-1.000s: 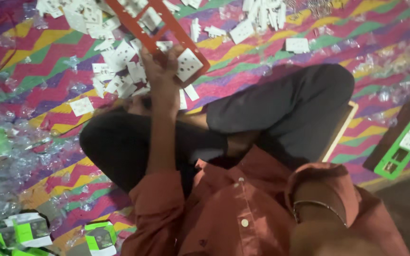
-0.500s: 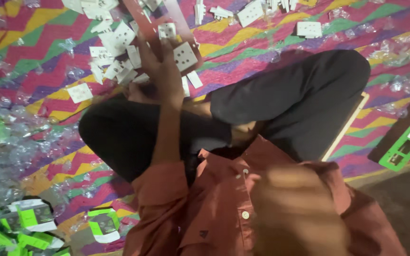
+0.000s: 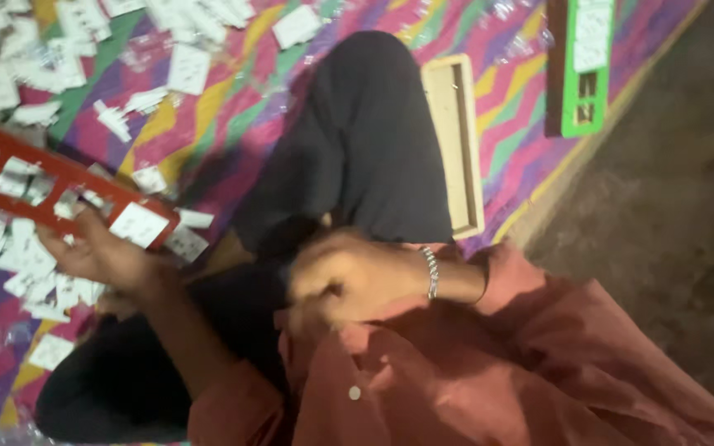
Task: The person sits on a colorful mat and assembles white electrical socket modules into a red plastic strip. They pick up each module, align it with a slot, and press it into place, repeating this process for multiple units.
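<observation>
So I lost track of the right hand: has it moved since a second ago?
Yes. The right hand came in from the frame's lower edge, now over the lap beside the dark knee.

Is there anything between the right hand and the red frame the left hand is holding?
Yes. The right hand sits by the shirt, and the person's dark-trousered leg and left forearm lie between it and the red frame held by the left hand.

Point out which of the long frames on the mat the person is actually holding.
The red frame at the left: the left hand grips its near end. The beige frame beside the knee and the green frame farther right lie untouched.
</observation>
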`<state>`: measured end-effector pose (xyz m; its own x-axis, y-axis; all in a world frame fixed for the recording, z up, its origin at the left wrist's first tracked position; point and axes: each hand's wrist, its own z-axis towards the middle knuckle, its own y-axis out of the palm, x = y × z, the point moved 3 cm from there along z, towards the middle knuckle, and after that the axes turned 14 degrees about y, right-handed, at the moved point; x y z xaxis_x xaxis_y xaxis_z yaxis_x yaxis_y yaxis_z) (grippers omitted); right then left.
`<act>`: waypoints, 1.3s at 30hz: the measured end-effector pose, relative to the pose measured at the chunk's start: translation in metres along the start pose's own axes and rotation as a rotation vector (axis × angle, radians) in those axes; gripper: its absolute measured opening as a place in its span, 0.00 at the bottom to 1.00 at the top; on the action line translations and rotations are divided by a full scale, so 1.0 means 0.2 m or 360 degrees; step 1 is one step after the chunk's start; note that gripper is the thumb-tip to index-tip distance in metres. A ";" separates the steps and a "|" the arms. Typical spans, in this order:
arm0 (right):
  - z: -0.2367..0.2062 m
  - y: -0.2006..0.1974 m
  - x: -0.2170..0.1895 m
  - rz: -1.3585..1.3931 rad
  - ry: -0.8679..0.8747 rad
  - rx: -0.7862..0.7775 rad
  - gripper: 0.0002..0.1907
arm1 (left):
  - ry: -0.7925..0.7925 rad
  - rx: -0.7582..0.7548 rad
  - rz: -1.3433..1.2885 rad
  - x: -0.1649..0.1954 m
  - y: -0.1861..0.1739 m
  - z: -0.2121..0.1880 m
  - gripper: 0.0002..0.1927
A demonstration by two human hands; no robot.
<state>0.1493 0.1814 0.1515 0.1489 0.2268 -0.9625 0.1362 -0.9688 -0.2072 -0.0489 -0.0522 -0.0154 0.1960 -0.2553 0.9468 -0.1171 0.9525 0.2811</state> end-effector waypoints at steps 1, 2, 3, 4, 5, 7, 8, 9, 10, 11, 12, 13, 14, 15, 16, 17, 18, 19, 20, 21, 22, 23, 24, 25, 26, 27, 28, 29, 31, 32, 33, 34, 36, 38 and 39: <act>-0.01 0.05 -0.05 0.0204 -0.0088 -0.0156 0.03 | -0.0044 -0.0005 0.0015 0.02 0.01 0.00 0.23; -0.04 0.09 -0.12 0.0363 -0.0195 -0.0263 0.03 | -0.0075 -0.0001 0.0032 0.04 0.02 0.00 0.23; -0.05 0.13 -0.17 0.0522 -0.0297 -0.0378 0.03 | -0.0102 0.0009 0.0056 0.05 0.02 0.00 0.22; -0.06 0.14 -0.20 0.0611 -0.0351 -0.0435 0.03 | -0.0065 0.0001 0.0005 0.06 0.02 0.01 0.22; -0.06 0.14 -0.22 0.0641 -0.0380 -0.0433 0.03 | -0.0030 -0.0004 -0.0049 0.06 0.02 0.02 0.22; -0.06 0.16 -0.26 0.0689 -0.0406 -0.0435 0.02 | 0.0007 -0.0027 -0.0072 0.04 0.01 0.02 0.22; -0.06 0.15 -0.26 0.0687 -0.0406 -0.0427 0.02 | 0.0008 -0.0046 -0.0043 0.04 0.00 0.02 0.22; -0.06 0.13 -0.27 0.0689 -0.0398 -0.0415 0.02 | 0.0013 -0.0063 -0.0010 0.03 -0.01 0.03 0.22; -0.06 0.12 -0.27 0.0691 -0.0397 -0.0407 0.02 | 0.0034 -0.0076 -0.0015 0.04 -0.02 0.03 0.22; -0.06 0.11 -0.27 0.0687 -0.0400 -0.0409 0.02 | 0.0062 -0.0085 -0.0019 0.04 -0.02 0.02 0.23; -0.05 0.11 -0.27 0.0686 -0.0404 -0.0401 0.01 | 0.0095 -0.0098 -0.0021 0.05 -0.02 0.03 0.24; -0.05 0.11 -0.27 0.0681 -0.0391 -0.0398 0.01 | 0.0060 -0.0074 -0.0020 0.06 -0.02 0.03 0.22; -0.05 0.10 -0.26 0.0677 -0.0384 -0.0396 0.01 | 0.0016 -0.0048 -0.0028 0.07 -0.02 0.01 0.21; -0.05 0.10 -0.26 0.0673 -0.0368 -0.0396 0.01 | -0.0034 -0.0026 -0.0042 0.06 0.00 0.00 0.20; -0.05 0.10 -0.25 0.0670 -0.0349 -0.0397 0.01 | -0.0018 -0.0015 -0.0065 0.06 0.02 -0.01 0.20; -0.05 0.10 -0.25 0.0676 -0.0347 -0.0393 0.01 | -0.0001 -0.0012 -0.0077 0.07 0.03 0.00 0.21; -0.05 0.10 -0.25 0.0680 -0.0342 -0.0390 0.01 | 0.0011 -0.0011 -0.0086 0.08 0.04 0.00 0.21; -0.05 0.09 -0.24 0.0685 -0.0339 -0.0385 0.01 | 0.0002 -0.0026 -0.0073 0.08 0.04 -0.01 0.21; -0.06 0.10 -0.24 0.0686 -0.0337 -0.0386 0.01 | -0.0003 -0.0044 -0.0065 0.08 0.04 -0.01 0.21; -0.06 0.09 -0.24 0.0686 -0.0334 -0.0388 0.01 | -0.0003 -0.0057 -0.0059 0.08 0.04 -0.01 0.20; -0.06 0.09 -0.24 0.0688 -0.0333 -0.0391 0.01 | 0.0039 -0.0068 -0.0037 0.08 0.04 0.00 0.20; -0.05 0.08 -0.24 0.0683 -0.0345 -0.0388 0.01 | 0.0082 -0.0079 -0.0018 0.08 0.04 0.00 0.20; -0.05 0.08 -0.24 0.0677 -0.0345 -0.0387 0.01 | 0.0118 -0.0089 0.0002 0.08 0.03 0.00 0.19; -0.05 0.07 -0.25 0.0678 -0.0344 -0.0387 0.01 | 0.0096 -0.0061 -0.0009 0.08 0.03 0.00 0.20; -0.05 0.06 -0.25 0.0668 -0.0330 -0.0385 0.01 | 0.0069 -0.0034 -0.0022 0.08 0.02 0.00 0.20; -0.04 0.05 -0.25 0.0662 -0.0318 -0.0376 0.01 | 0.0039 -0.0008 -0.0037 0.08 0.02 0.00 0.20; -0.04 0.04 -0.25 0.0654 -0.0313 -0.0363 0.01 | 0.0043 -0.0014 -0.0042 0.08 0.02 0.00 0.20; -0.04 0.02 -0.25 0.0648 -0.0322 -0.0369 0.02 | 0.0052 -0.0022 -0.0054 0.09 0.03 0.00 0.20; -0.06 -0.01 -0.27 0.0633 -0.0337 -0.0371 0.02 | 0.0032 -0.0027 -0.0053 0.09 0.04 0.00 0.20; -0.08 -0.03 -0.29 0.0642 -0.0384 -0.0397 0.02 | 0.0008 -0.0020 -0.0038 0.09 0.03 0.00 0.20; -0.10 -0.05 -0.31 0.0661 -0.0430 -0.0436 0.02 | -0.0016 -0.0014 -0.0031 0.09 0.04 0.00 0.21; -0.13 -0.06 -0.33 0.0681 -0.0487 -0.0498 0.02 | -0.0028 -0.0010 -0.0021 0.08 0.04 -0.01 0.20; -0.18 -0.13 -0.33 0.0630 -0.0574 -0.0342 0.03 | -0.0030 0.0014 0.0022 0.07 0.03 0.00 0.19; -0.18 -0.36 -0.16 0.0204 -0.0319 0.0282 0.03 | 0.0033 -0.0016 -0.0010 0.07 0.02 0.00 0.19; -0.18 -0.49 -0.02 -0.0190 -0.0068 0.0681 0.03 | 0.0061 -0.0033 -0.0025 0.07 0.01 0.00 0.19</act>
<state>0.1700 0.2798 0.1824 0.1150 0.3441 -0.9319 -0.2687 -0.8923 -0.3626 -0.0472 -0.0534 -0.0017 0.2347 -0.2639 0.9356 -0.0939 0.9518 0.2920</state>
